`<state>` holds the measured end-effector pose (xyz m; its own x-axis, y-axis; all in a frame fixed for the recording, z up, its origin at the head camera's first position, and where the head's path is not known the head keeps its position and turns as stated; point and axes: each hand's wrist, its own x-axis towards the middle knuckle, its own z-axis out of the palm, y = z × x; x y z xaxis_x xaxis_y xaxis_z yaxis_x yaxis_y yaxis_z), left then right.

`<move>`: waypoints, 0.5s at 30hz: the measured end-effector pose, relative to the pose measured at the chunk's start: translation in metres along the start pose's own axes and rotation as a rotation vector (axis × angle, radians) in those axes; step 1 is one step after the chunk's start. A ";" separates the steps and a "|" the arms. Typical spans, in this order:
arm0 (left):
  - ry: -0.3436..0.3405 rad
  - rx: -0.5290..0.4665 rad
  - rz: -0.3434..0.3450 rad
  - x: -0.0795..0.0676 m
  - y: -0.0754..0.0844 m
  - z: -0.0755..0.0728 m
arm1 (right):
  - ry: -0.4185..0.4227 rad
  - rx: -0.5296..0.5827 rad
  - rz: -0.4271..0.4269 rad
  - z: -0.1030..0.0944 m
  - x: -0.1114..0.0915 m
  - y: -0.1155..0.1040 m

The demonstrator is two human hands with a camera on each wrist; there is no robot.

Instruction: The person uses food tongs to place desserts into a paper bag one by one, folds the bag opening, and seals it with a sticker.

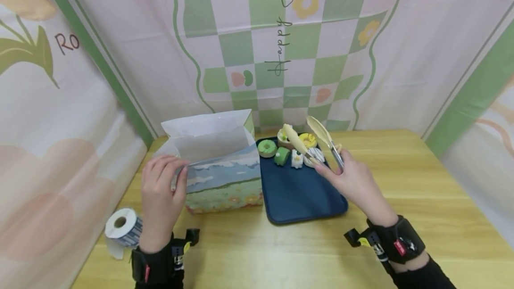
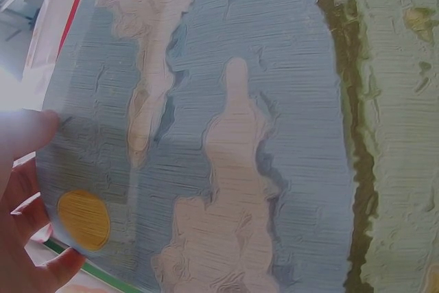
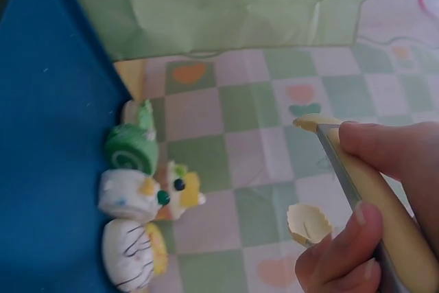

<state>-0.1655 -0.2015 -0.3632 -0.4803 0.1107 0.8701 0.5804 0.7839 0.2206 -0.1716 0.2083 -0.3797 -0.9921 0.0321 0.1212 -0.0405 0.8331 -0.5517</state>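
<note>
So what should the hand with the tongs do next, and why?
I'd probably move the tongs to the green doughnut: the right hand holds them spread apart with nothing between their tips, that doughnut sits nearest the paper bag, and the left hand holds the bag's open edge.

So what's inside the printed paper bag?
Through the open top of the printed paper bag, only its white inner walls show. Its front panel covers the bottom, so whether anything lies in there cannot be seen.
</note>
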 end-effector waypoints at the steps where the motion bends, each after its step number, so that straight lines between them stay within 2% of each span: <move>1: -0.001 0.001 -0.001 0.000 0.000 0.000 | -0.003 0.001 0.010 0.001 0.000 0.003; 7: 0.000 0.002 0.002 0.000 0.000 0.000 | -0.041 0.001 0.071 0.008 0.001 0.019; 15: 0.008 -0.005 0.004 0.000 0.000 0.000 | -0.072 0.000 0.109 0.016 0.003 0.038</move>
<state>-0.1656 -0.2009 -0.3628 -0.4727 0.1090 0.8745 0.5857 0.7802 0.2194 -0.1779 0.2315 -0.4133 -0.9966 0.0827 0.0007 0.0683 0.8270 -0.5580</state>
